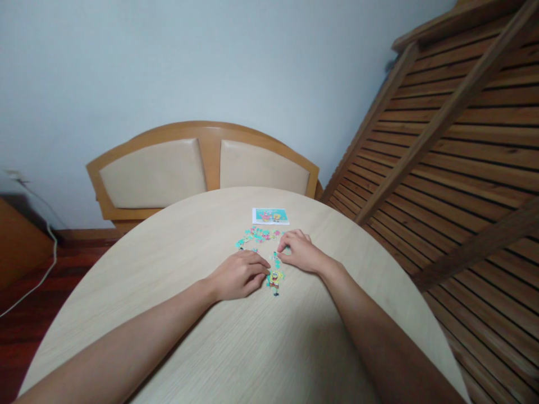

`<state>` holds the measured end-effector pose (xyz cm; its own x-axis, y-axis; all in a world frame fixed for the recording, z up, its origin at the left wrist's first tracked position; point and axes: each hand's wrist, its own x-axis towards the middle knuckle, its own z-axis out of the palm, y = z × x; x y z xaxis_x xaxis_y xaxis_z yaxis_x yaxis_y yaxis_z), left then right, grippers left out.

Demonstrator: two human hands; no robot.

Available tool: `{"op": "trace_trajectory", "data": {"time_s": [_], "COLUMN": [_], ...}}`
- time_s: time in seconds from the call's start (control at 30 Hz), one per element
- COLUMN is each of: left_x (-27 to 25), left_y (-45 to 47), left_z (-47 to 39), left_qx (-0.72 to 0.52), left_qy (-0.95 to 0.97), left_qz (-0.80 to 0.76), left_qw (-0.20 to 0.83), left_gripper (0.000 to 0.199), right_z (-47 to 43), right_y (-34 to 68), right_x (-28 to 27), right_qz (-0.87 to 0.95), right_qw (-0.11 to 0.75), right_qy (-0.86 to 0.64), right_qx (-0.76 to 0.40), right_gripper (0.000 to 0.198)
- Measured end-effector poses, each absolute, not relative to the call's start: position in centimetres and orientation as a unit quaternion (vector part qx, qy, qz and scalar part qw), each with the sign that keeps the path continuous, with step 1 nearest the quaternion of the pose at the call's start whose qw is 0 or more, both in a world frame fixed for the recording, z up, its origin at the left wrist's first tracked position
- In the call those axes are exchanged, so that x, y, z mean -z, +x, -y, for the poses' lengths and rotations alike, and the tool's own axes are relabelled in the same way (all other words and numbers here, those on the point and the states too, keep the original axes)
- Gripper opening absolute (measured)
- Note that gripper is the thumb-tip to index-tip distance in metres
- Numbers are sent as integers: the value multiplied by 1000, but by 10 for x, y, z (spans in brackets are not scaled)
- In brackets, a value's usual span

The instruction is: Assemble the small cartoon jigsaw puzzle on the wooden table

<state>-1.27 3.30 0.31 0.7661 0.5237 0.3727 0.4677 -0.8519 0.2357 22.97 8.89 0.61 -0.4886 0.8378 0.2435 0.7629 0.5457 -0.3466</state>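
Observation:
A partly joined jigsaw puzzle (275, 277), with a yellow cartoon figure on turquoise, lies on the table in front of me. At its left edge rests my left hand (243, 274), palm down, its fingers loosely bent and fingertips touching the joined pieces. Just above the figure, my right hand (298, 251) has thumb and index finger brought together around a small puzzle piece (275, 256); the fingers partly cover it. Behind both hands is a loose cluster of turquoise and pink puzzle pieces (261, 234).
A reference picture card (270, 216) lies flat beyond the pieces on the round wooden table (202, 348). Past the table's far edge stands a padded wooden headboard (210, 163) against the wall. A slatted wooden frame (455, 140) leans at the right. A white cable (54, 252) hangs at the left.

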Motion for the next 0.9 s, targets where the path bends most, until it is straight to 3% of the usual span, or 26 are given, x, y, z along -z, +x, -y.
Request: {"op": "trace_trajectory", "data": {"time_s": [0.3, 0.43, 0.9], "left_x": [0, 1, 0], "left_y": [-13, -13, -12], "left_z": [-36, -36, -35], "left_qx": [-169, -161, -174], "left_qy": [942, 942, 942], "left_qz": [-283, -287, -283], "left_qw": [60, 62, 45], "left_gripper": [44, 44, 40], "right_z": [-84, -82, -81], "right_y": [225, 222, 222], "right_x": [-14, -17, -16], "right_qz": [871, 869, 874], "right_qw": [191, 188, 168], "right_qy": [-432, -428, -447], "right_qx": [-134, -163, -92], "right_gripper": [5, 7, 6]}}
